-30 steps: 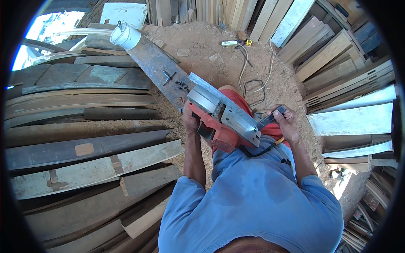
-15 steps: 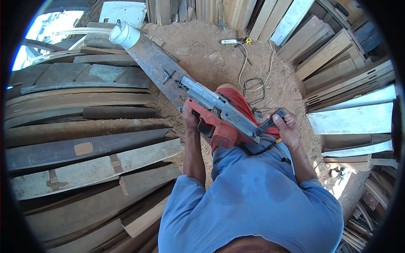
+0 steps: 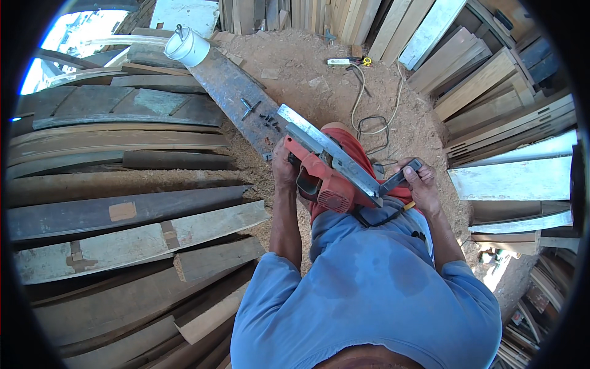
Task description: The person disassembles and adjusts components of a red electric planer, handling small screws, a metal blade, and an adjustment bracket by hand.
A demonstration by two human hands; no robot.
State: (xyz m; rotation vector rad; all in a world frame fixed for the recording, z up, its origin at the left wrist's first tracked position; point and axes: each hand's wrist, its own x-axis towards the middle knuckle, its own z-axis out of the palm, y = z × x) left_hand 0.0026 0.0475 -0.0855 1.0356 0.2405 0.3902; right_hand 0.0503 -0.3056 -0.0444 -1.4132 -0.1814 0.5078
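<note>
A red electric hand planer (image 3: 335,192) rests on my lap, tilted, with its long grey metal sole turned upward. My left hand (image 3: 284,165) is closed around its far left end. My right hand (image 3: 423,186) pinches a dark flat bar (image 3: 396,178) between thumb and fingers, its lower end at the planer's near right end. Whether the bar touches the sole, I cannot tell. Beyond the planer, a small T-shaped tool (image 3: 249,108) and several small dark pieces (image 3: 268,119) lie on a worn plank (image 3: 224,80).
A white bucket (image 3: 187,48) stands at the plank's far end. Stacked boards (image 3: 117,212) fill the left side, and more boards (image 3: 510,178) lean along the right. A pale cord (image 3: 356,101) and a tape measure (image 3: 367,61) lie on the sawdust-covered ground.
The planer has tipped slightly and shifted a little right, baring the small dark pieces on the plank. My right hand has moved slightly right with the bar.
</note>
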